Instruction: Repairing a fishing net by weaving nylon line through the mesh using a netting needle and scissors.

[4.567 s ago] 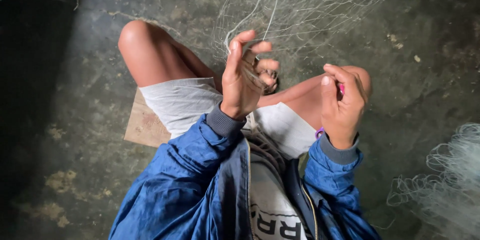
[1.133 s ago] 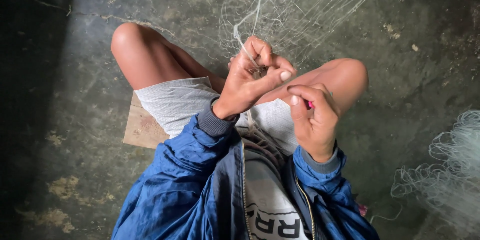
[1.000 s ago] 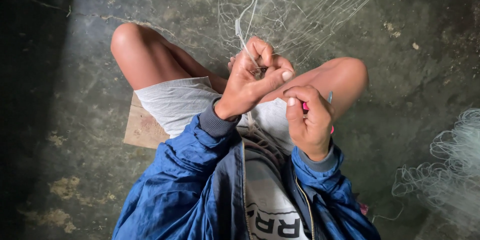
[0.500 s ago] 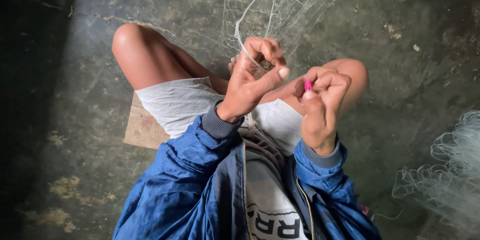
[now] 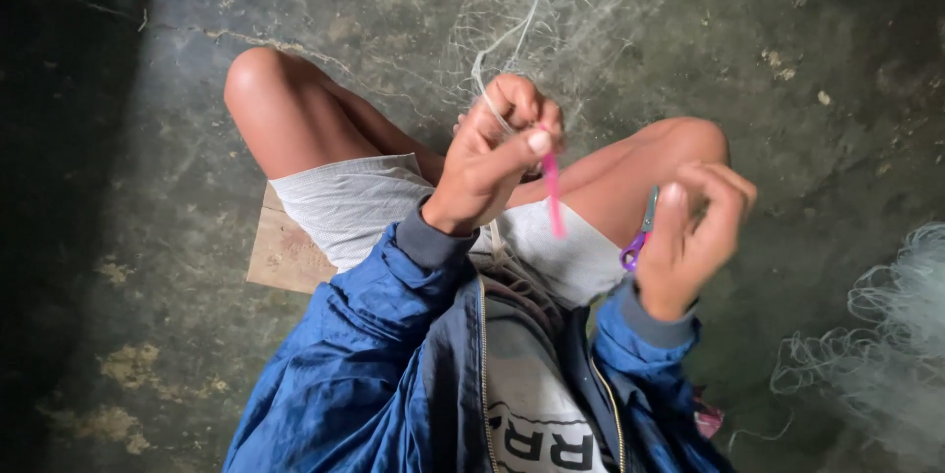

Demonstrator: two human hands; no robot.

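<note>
The left hand (image 5: 492, 163) is closed tight, thumb pressed over the curled fingers, pinching a strand of the fishing net (image 5: 561, 10) together with a slim pink netting needle (image 5: 552, 195) that hangs down from the fist. The right hand (image 5: 689, 242) is half curled, fingers bent but not fully shut, and it carries small scissors with purple handles (image 5: 638, 237) tucked against the palm; the blades point up toward the knee.

Both hands sit just above the lap, over grey shorts (image 5: 364, 202) and between the raised knees. The person sits on a low wooden board (image 5: 281, 254) in a blue jacket (image 5: 364, 365). The net rises from the left fist and fans out over the concrete floor (image 5: 148, 138) ahead; a second heap of pale mesh (image 5: 886, 335) lies off to the right.

The risks look plain to me. The needle dangles loosely, so a slackened pinch could drop it or let the held strand slip. The scissors are only cradled, so reaching back in could snag or nick good mesh, or they could fall onto the bare leg just below. The light is dim, and the fine twine is hard to make out.
</note>
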